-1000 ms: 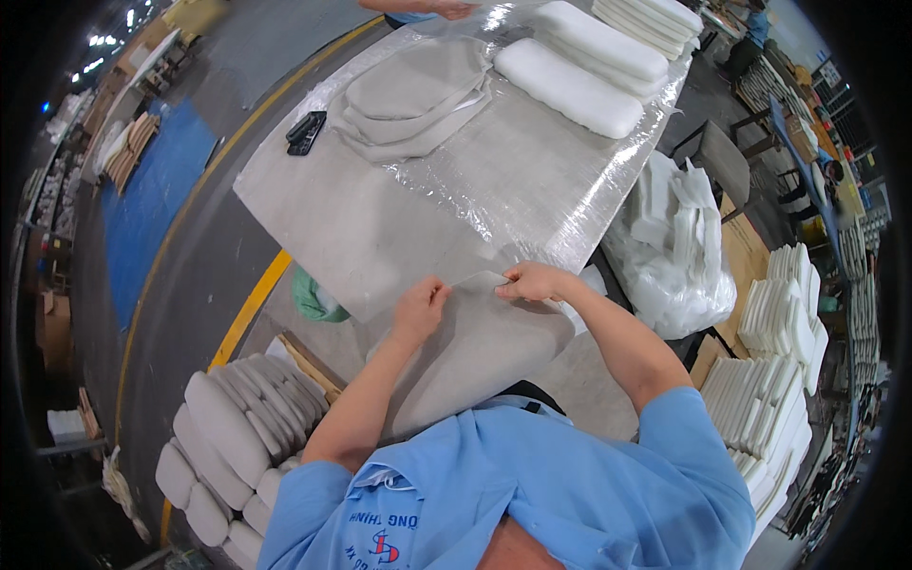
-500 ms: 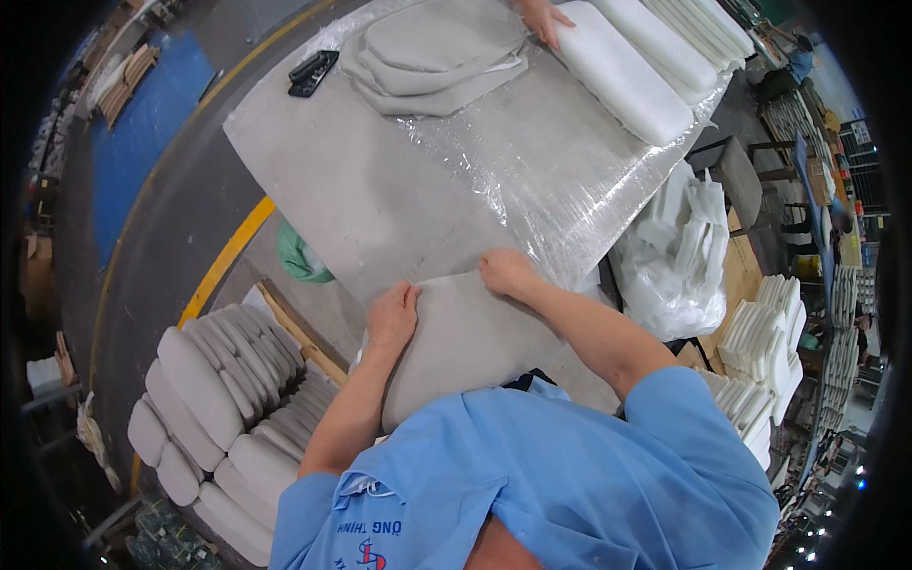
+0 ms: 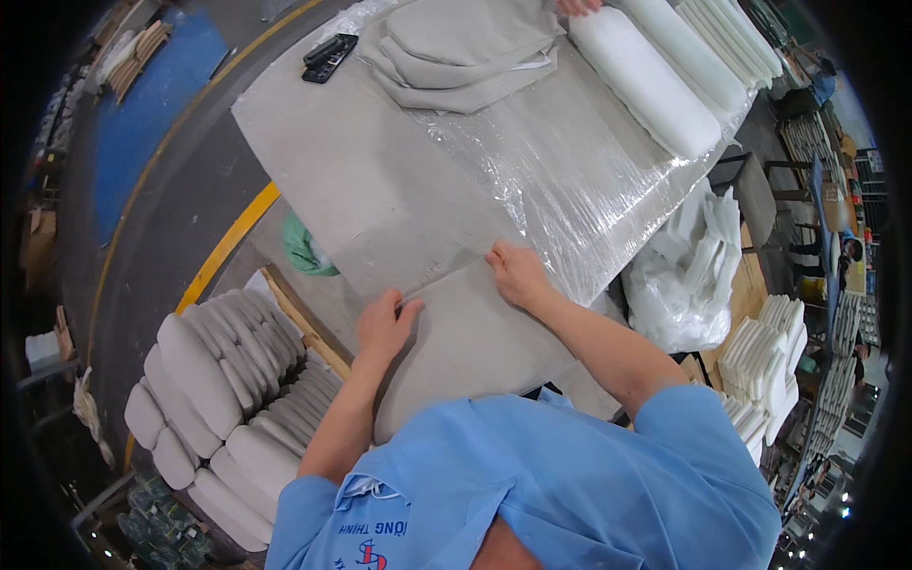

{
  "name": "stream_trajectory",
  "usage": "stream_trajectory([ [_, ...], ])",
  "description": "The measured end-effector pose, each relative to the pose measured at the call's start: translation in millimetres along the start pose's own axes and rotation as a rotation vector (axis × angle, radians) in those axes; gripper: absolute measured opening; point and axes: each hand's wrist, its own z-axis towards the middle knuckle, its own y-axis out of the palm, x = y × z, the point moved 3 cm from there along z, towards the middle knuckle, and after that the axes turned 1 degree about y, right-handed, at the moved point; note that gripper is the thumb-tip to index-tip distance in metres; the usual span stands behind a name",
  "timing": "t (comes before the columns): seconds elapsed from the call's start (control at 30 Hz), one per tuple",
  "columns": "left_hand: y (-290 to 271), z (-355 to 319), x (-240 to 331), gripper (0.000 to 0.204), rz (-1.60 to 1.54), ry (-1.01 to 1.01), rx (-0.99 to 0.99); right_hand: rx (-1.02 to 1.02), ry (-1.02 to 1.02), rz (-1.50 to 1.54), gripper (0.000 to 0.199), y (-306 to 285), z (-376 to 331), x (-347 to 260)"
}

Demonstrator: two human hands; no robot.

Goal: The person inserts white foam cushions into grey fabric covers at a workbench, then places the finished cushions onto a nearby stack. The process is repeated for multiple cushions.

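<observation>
A grey fabric cushion cover (image 3: 470, 332) lies in front of me, between my body and the near corner of the table. My left hand (image 3: 385, 328) pinches its far left corner, thumb against the fingers. At its far right corner, my right hand (image 3: 518, 274) grips the edge in curled fingers. The cover's far edge runs fairly straight between my two hands. Whether a pad is inside the cover I cannot tell.
The table (image 3: 323, 161) is topped with grey material and clear plastic film. On it are stacked grey covers (image 3: 465, 47), a black case (image 3: 330, 59) and white foam pads (image 3: 646, 85) by another person's hand (image 3: 578, 7). Finished-looking grey cushions (image 3: 199, 380) stand left; a plastic bag (image 3: 679, 275) sits right.
My left hand has shifted slightly left, its thumb now sticking out more. The view has tilted a little, and the other person's hand has drawn back toward the far edge.
</observation>
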Motion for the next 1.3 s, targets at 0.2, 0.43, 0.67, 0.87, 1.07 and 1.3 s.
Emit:
stream_trajectory([
  [0.2,-22,-48,-51,0.044,0.015,-0.180,-0.067,-0.067,-0.021,-0.066,0.025,0,-3,-9],
  [0.43,-11,-46,-56,0.045,0.022,-0.291,0.097,-0.074,-0.031,-0.019,0.025,9,-12,1],
  [0.67,-21,-55,-69,0.050,0.092,-0.246,0.041,-0.103,0.146,0.259,0.037,-29,-6,16],
  [0.87,-19,-108,-86,0.077,-0.875,-0.713,-0.240,-0.051,0.393,0.218,0.062,-100,-121,86],
  [1.07,-31,-94,-62,0.061,-1.174,-0.527,-0.183,0.193,0.578,1.360,0.065,-80,-157,40],
  [1.3,8,-90,56,0.047,-1.487,-0.058,-0.045,0.387,0.034,1.375,0.069,-165,-123,-71],
])
